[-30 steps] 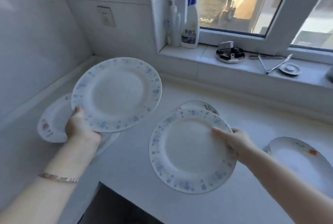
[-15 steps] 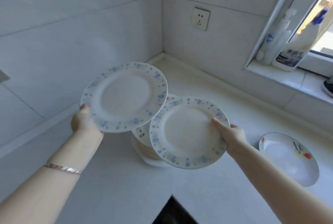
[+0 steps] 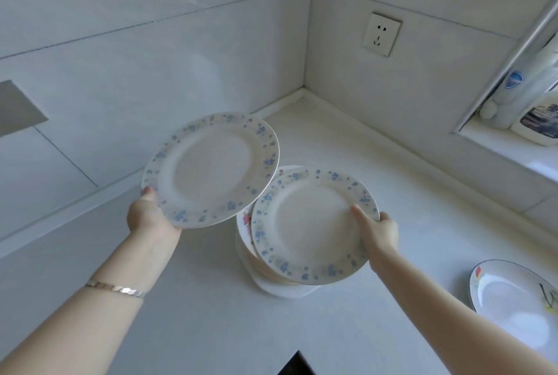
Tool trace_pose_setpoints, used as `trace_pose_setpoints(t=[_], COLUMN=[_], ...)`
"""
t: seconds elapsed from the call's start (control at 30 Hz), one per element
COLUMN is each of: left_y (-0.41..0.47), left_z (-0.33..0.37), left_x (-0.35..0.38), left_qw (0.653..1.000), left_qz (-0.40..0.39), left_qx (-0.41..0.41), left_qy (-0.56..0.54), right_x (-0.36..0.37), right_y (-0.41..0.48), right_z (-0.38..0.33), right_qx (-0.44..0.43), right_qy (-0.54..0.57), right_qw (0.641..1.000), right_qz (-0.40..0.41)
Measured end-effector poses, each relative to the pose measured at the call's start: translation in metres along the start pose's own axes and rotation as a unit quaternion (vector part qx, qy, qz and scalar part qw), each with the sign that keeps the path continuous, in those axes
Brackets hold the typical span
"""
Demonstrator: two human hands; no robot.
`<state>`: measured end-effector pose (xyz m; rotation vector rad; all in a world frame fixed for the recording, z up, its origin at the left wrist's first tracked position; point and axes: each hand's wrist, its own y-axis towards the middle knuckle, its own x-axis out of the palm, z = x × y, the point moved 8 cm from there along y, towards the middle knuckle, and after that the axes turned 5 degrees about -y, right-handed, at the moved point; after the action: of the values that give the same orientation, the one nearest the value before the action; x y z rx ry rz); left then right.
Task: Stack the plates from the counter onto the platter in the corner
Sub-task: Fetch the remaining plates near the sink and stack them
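Note:
My left hand (image 3: 148, 216) grips the near rim of a white plate with blue flowers (image 3: 211, 169), held tilted in the air to the left. My right hand (image 3: 377, 231) pinches the right rim of a second blue-flowered plate (image 3: 311, 223), thumb on top, just above a stack of plates (image 3: 246, 223) in the corner. The stack rests on a white platter (image 3: 287, 290), mostly hidden under the plates. Whether the right plate touches the stack I cannot tell.
An oval dish with a flower print (image 3: 513, 293) lies on the white counter (image 3: 211, 314) at the right. A wall socket (image 3: 382, 33) is above the corner. Bottles (image 3: 525, 97) stand on the window sill at the right. A dark opening (image 3: 297, 365) sits at the front edge.
Both hands carried their plates from the window side to the corner. The right plate now hangs right over the stack; the left plate stays raised to its left.

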<state>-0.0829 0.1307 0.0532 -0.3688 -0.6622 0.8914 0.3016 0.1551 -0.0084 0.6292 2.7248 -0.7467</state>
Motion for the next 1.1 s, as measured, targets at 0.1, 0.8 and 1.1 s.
trace_pose_setpoints(t=[0.1,0.8,1.1], left_y=[0.003,-0.003,-0.031], left_z=[0.0,0.003,-0.022], left_x=[-0.002,-0.012,0.002], left_qw=[1.0,1.0,0.992], left_qz=[0.008,0.017,-0.005], left_qx=[-0.002,-0.006,-0.028], left_qy=[-0.005,-0.008,0.124], right_x=[0.006,0.033,0.037], right_y=[0.0,0.004,-0.038], right_z=[-0.003,-0.016,-0.069], right_qx=[-0.032,-0.087,-0.119], right_qy=[-0.045,-0.317,0.01], right_qw=[0.998,0.944,0.978], right_qz=[0.019,0.042,-0.17])
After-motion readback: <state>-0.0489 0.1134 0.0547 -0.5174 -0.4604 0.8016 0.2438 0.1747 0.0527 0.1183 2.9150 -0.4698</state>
